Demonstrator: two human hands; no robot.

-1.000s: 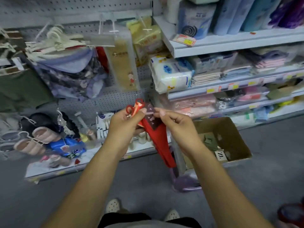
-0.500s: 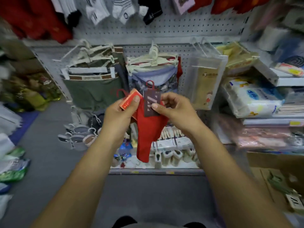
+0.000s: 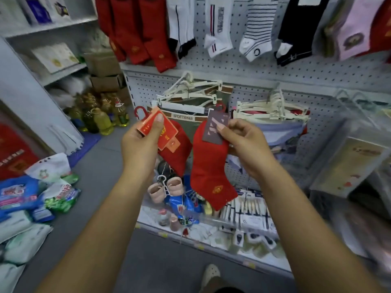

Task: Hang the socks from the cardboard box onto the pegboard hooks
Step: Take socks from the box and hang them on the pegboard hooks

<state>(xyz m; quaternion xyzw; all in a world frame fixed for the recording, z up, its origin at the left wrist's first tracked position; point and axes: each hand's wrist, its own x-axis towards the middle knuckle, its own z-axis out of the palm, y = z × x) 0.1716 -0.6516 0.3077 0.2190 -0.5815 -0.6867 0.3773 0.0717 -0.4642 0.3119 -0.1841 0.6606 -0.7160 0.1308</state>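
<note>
Before the white perforated metal pegboard point(image 3: 264, 70), the left hand point(image 3: 141, 144) pinched a red fabric sock point(image 3: 179, 153) by its orange card header, thumb pressed flat. The right hand point(image 3: 245, 144) pinched a second red sock point(image 3: 209, 172) by its grey card header, just beside the first. The curled fingers behind both headers were hidden.

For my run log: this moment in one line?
left hand: pinches orange-tagged sock | right hand: pinches grey-tagged sock | neither sock hung
</note>
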